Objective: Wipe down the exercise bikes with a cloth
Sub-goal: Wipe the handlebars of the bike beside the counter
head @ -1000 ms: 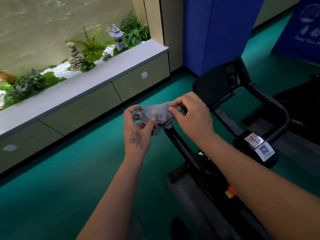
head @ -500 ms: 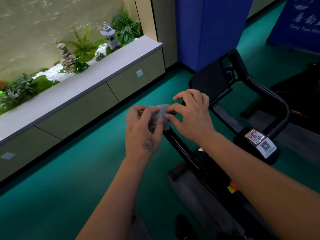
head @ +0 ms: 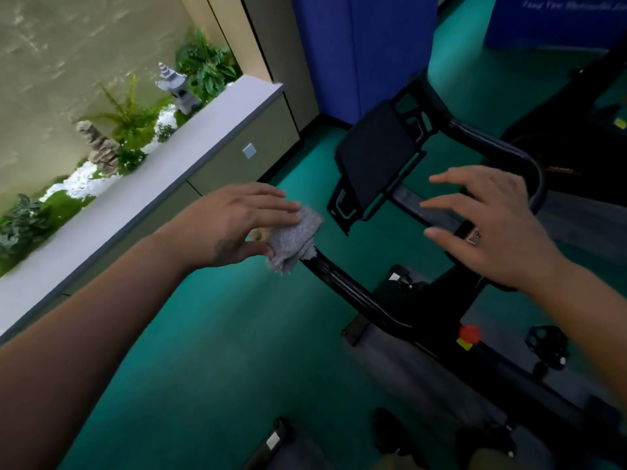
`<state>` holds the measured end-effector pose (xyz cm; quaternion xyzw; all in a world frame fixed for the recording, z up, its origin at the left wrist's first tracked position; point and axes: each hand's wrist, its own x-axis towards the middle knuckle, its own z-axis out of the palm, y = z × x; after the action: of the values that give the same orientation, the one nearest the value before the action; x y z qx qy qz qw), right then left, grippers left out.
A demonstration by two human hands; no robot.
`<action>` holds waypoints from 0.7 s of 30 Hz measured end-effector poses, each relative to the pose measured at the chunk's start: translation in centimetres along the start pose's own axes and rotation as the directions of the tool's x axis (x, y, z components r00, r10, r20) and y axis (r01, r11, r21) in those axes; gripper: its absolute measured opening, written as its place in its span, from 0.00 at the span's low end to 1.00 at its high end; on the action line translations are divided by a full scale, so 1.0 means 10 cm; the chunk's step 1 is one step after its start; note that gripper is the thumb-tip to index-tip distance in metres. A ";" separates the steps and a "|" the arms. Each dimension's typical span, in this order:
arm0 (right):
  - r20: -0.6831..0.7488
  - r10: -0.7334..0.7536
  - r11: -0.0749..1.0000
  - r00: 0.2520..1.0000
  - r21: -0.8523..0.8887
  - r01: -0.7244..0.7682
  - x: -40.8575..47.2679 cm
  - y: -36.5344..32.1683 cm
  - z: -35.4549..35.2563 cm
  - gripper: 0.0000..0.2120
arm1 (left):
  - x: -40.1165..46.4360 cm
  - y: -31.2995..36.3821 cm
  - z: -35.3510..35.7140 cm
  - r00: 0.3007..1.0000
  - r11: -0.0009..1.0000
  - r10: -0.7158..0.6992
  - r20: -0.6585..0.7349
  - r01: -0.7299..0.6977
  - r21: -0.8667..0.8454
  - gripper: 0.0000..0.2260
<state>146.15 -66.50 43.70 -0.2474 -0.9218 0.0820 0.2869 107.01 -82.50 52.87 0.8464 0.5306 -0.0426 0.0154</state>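
Observation:
A black exercise bike (head: 437,300) stands in front of me, its handlebar loop (head: 492,144) and dark console screen (head: 376,157) at centre right. My left hand (head: 237,225) pinches a folded grey cloth (head: 293,239) between thumb and fingers, right at the near-left end of the handlebar. My right hand (head: 492,225) hovers with fingers spread and straight over the handlebar's centre bar, holding nothing; whether it touches the bar is unclear.
A long grey-topped cabinet (head: 152,184) with plants and a small stone lantern (head: 176,86) runs along the left. A blue partition (head: 366,45) stands behind the bike. Another dark machine (head: 576,123) sits at the right. Green floor (head: 210,351) lies between cabinet and bike.
Both hands were folding the cloth together. Now they have parted: the left keeps the cloth at the handlebar's left end, and the right has let go and moved right over the bar.

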 end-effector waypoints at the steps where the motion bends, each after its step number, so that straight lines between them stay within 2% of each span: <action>1: 0.026 0.003 1.000 1.000 -0.007 -0.003 -0.08 0.09 -0.07 0.18 | 0.03 -0.04 0.00 0.999 0.999 0.036 0.023 -0.035 -0.018 0.27; 4: 0.100 0.013 1.000 0.995 0.007 -0.013 -0.32 0.35 -0.19 0.20 | 0.11 -0.15 -0.01 0.993 0.991 0.111 0.046 -0.107 -0.079 0.27; 11: 0.147 0.192 0.974 0.970 0.091 -0.206 -0.79 0.57 -0.03 0.24 | 0.32 -0.19 0.00 0.979 0.974 0.192 0.062 -0.182 -0.137 0.26; 15: 0.136 0.221 0.968 0.966 0.086 -0.234 -0.80 0.53 0.05 0.25 | 0.40 -0.06 0.13 0.970 0.966 0.233 0.068 -0.223 -0.128 0.26; 21: 0.130 0.238 0.970 0.962 0.023 -0.243 -0.79 0.51 0.17 0.25 | 0.40 0.10 0.31 0.974 0.971 0.223 0.041 -0.218 -0.095 0.25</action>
<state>152.89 -66.13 36.90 -0.3463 -0.8995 0.1496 0.2207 109.47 -79.59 49.38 0.8972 0.4341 -0.0382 0.0719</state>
